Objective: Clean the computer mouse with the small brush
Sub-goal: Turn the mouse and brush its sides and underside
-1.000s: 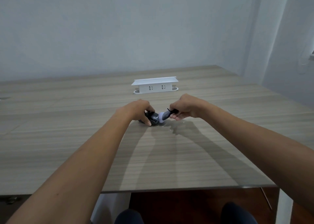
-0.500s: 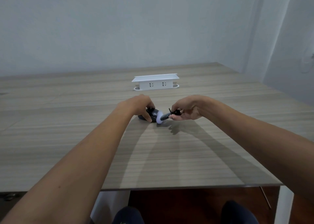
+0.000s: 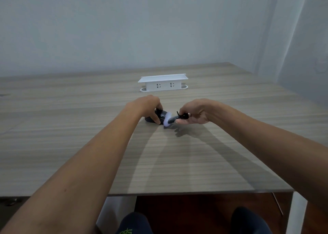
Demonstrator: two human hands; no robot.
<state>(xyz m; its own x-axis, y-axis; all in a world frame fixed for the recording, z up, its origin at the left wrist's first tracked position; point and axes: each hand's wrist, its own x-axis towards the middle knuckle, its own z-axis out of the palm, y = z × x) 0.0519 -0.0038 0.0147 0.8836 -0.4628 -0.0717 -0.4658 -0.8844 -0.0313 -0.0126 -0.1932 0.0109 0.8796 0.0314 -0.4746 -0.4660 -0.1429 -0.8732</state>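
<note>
A black computer mouse point(image 3: 162, 116) lies on the wooden table point(image 3: 88, 136) at mid-distance. My left hand point(image 3: 147, 107) grips it from the left, thumb on the near side and fingers over the far side, hiding much of it. My right hand point(image 3: 194, 112) pinches the dark handle of a small brush point(image 3: 173, 119). Its pale bristle head touches the mouse's right end.
A white power strip box point(image 3: 163, 85) with sockets stands farther back on the table, behind the hands. A pale wall rises behind the table. The table's near edge runs across the lower view, with my knees below it.
The brush head has shifted slightly down along the mouse's right end. My left hand keeps its hold on the mouse, and the view has tilted a little.
</note>
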